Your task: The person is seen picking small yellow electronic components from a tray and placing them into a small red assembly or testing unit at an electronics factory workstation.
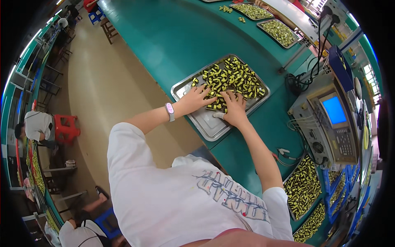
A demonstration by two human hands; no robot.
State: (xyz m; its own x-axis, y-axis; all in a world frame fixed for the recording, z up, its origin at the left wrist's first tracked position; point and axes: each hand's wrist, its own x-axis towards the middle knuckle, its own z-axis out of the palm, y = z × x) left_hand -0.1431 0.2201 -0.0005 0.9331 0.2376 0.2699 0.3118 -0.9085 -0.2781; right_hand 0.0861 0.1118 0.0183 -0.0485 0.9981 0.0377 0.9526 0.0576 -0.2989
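Green surface point(164, 45) carries a shiny, round-cornered metal tray point(210, 124), heaped with small, blocky yellow-and-black parts point(234, 74) except at its bare near end. The left grip point(194, 100) and right grip point(235, 111) are both spread wide on the heap's near edge, though I cannot tell whether either pinches a part. To the right, tangled black cables point(294, 84) and a boxy instrument point(322, 127) with a blue screen point(334, 110) crowd that side.

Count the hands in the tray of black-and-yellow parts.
2: the left hand over the metal tray's lower-left rim, the right hand over its lower-right rim. Some fingertips are hidden among the parts.
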